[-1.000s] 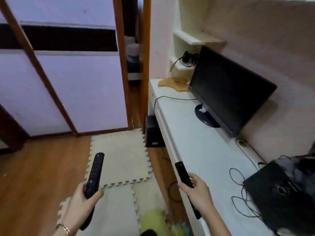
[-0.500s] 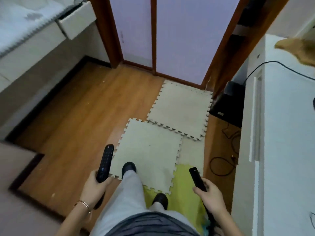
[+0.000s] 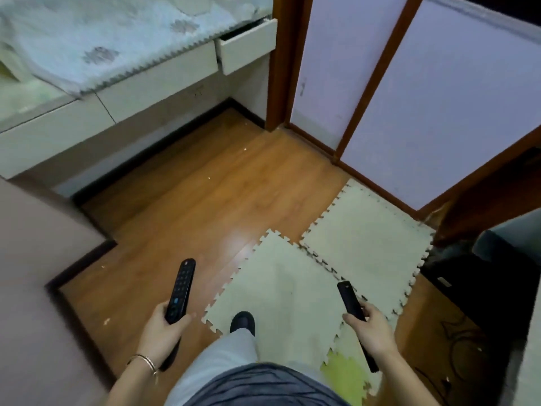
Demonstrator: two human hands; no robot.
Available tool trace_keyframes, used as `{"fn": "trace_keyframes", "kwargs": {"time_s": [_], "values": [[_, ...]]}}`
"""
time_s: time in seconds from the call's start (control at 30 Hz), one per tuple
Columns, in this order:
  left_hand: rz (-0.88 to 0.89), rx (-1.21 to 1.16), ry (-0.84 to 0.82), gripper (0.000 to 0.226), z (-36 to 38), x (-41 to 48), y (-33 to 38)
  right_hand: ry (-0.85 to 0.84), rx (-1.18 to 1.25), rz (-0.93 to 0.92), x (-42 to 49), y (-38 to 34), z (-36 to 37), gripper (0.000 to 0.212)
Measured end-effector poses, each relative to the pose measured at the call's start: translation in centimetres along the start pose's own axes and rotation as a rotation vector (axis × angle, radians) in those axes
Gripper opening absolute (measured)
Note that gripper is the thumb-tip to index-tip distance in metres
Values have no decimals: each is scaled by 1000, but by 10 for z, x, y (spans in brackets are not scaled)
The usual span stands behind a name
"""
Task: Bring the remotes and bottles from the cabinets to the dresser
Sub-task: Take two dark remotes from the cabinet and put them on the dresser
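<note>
Here, going left to right: the dresser [image 3: 164, 80] stands at upper left, a pale cloth [image 3: 111, 39] over its top and one drawer [image 3: 248, 45] partly pulled out. Your left hand [image 3: 162, 332], a bracelet [image 3: 145, 361] at its wrist, is wrapped around a black remote [image 3: 181, 288], keypad up, tip aimed toward the dresser. One shoe [image 3: 242, 322] rests on the foam mats [image 3: 366, 247] between your hands. Your right hand [image 3: 373, 332] is curled around a slimmer remote [image 3: 349, 303], held over the mats, its rear end jutting out behind your palm
</note>
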State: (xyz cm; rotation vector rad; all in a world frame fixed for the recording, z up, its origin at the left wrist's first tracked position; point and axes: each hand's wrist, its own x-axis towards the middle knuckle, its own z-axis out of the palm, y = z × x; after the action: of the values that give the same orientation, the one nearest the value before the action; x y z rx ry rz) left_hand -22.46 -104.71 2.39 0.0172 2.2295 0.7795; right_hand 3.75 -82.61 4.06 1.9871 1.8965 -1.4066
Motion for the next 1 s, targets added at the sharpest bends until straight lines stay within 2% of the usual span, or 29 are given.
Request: {"fn": "trace_keyframes", "kwargs": {"time_s": [0.1, 0.23, 0.3, 0.4, 0.57, 0.73, 0.87, 1.0], "values": [[-14, -64, 62, 48, -25, 34, 22, 5, -37, -53, 32, -58, 10, 37], [6, -112, 130, 50, -61, 81, 46, -5, -19, -171, 71, -143, 23, 26], [-11, -122, 152, 52, -70, 94, 52, -20, -16, -226, 82, -174, 27, 18], [-43, -152, 156, 53, -72, 105, 64, -45, -37, -292, 98, -202, 28, 20], [-123, -164, 111, 50, -68, 141, 99, -66, -99, -237, 147, -234, 38, 30], [-112, -191, 157, 48, -64, 195, 156, -139, -208, -177, 216, -272, 45, 33], [-90, -223, 210, 46, -70, 229, 207, -227, -297, -159, 270, -329, 49, 36], [-127, -257, 314, 43, -90, 253, 235, -303, -340, -256, 317, -408, 66, 35]]}}
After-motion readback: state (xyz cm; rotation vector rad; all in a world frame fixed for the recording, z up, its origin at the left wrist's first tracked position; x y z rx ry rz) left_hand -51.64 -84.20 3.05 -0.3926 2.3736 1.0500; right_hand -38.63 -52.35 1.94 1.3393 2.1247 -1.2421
